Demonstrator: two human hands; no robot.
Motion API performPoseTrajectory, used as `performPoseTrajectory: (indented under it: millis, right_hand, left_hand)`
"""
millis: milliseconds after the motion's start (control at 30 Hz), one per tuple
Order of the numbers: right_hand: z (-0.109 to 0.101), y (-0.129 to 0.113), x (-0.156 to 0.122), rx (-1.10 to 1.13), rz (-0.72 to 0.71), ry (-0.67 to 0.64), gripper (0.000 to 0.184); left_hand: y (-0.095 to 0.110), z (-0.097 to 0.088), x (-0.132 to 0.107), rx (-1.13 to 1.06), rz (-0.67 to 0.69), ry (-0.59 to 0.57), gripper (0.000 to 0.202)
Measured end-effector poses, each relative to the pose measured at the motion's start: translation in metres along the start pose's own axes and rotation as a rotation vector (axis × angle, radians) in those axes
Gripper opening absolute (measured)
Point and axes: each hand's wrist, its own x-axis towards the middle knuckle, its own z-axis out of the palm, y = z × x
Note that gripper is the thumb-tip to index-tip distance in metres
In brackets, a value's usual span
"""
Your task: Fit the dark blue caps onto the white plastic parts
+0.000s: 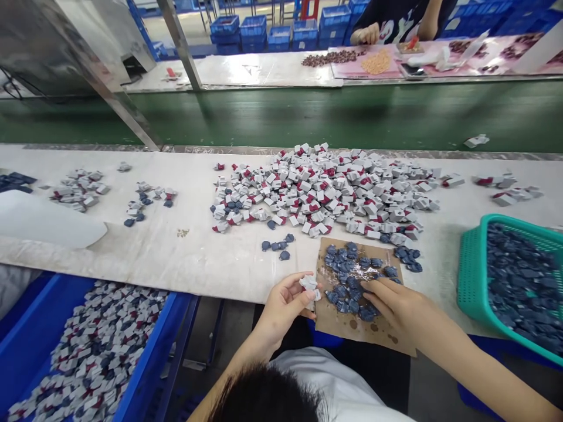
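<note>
My left hand (285,305) pinches a small light-grey plastic piece (309,285) between thumb and fingers, just left of a brown cardboard sheet (343,329). Small dark-blue plastic pieces (341,261) lie scattered over that sheet, which looks wet or oily in spots. Among them, at the sheet's right side, my right hand (393,302) has its fingertips drawn together; whatever is between them is hidden. Beyond the sheet spreads a large heap of grey pieces with dark-red parts (325,187). A few loose dark-blue pieces (276,246) lie left of the cardboard.
A green basket (472,275) of dark-blue pieces stands at the right. At lower left is a blue bin (26,357) filled with grey pieces. Smaller piles (81,189) lie on the left tabletop. Behind the table runs a green conveyor (272,117); a person (396,23) works across it.
</note>
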Motion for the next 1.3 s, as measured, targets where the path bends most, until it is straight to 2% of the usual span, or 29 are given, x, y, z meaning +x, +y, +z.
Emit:
performPoseTrajectory:
  millis: [167,267,400,500,600,700,800,867,1000,1300]
  right_hand:
    - [-0.001,0.002,0.005,0.063,0.036,-0.056,0.022]
    - [-0.003,0.005,0.009,0.128,0.056,-0.078,0.022]
    - [-0.02,0.0,0.016,0.232,0.095,-0.043,0.025]
    - [-0.041,-0.02,0.02,0.339,0.141,0.037,0.025]
    - [-0.057,-0.05,0.023,0.582,0.256,0.177,0.027]
    - [-0.062,-0.074,0.024,0.811,0.336,0.243,0.021]
    - [-0.062,-0.084,0.027,0.906,0.309,0.239,0.006]
    - [-0.063,-0.085,0.029,0.927,0.272,0.229,0.003]
    - [-0.067,-0.085,0.033,0.911,0.216,0.205,0.008]
    - [-0.072,-0.075,0.036,0.74,0.117,-0.007,0.014]
  left_hand:
    - [-0.004,0.003,0.0,-0.011,0.005,-0.033,0.061]
    - [-0.003,0.006,0.0,-0.016,-0.009,-0.009,0.059]
    - [0.003,0.012,-0.005,-0.081,0.01,0.006,0.055]
    - [0.006,0.017,-0.012,-0.114,0.061,-0.028,0.042]
    - [0.008,0.022,-0.018,-0.116,0.12,-0.039,0.037]
    - [0.009,0.026,-0.022,-0.084,0.208,-0.058,0.036]
    - [0.011,0.029,-0.026,-0.048,0.296,-0.109,0.033]
    - [0.013,0.031,-0.027,-0.037,0.335,-0.122,0.035]
    - [0.015,0.033,-0.027,-0.035,0.392,-0.128,0.036]
    - [0.014,0.03,-0.027,0.145,0.506,-0.199,0.04]
